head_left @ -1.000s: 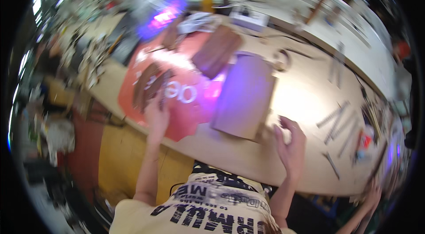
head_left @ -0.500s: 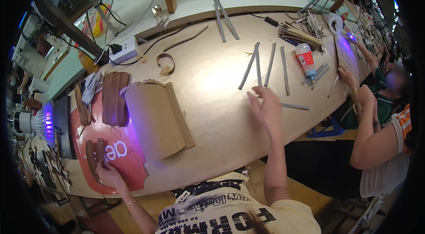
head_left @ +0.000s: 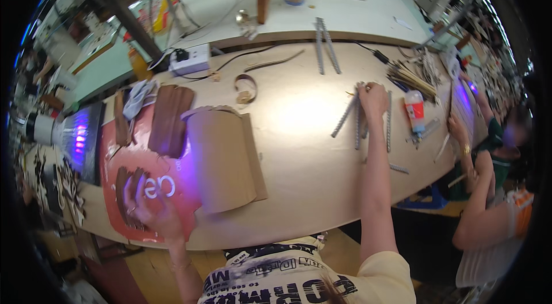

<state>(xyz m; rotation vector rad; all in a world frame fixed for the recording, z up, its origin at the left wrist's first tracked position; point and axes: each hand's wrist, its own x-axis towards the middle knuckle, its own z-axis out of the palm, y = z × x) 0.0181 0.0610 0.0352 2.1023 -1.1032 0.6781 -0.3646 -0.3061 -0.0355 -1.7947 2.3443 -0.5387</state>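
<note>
My right hand [head_left: 374,99] reaches far across the table, fingers pinched together at the upper end of a grey braided strip [head_left: 357,123] and partly covering it. Other grey braided strips lie on either side, one to the left [head_left: 343,118] and one to the right [head_left: 389,123]. My left hand [head_left: 156,207] is smeared by motion, over a red sheet [head_left: 172,224] at the near left. Beside its fingers are narrow brown strips [head_left: 122,189]; whether it holds one is unclear.
A curved tan board [head_left: 224,160] stands between my hands, with a brown strip bundle [head_left: 171,120] behind. To the right are a glue bottle [head_left: 414,110] and thin sticks [head_left: 411,80]. A lit lamp [head_left: 77,136] is at left. Another person's arm [head_left: 486,206] reaches in at right.
The view has shifted, moving the scene rightward. My right hand has gone from the strips' near ends to their far ends. My left hand has drawn rightward from the narrow brown strips.
</note>
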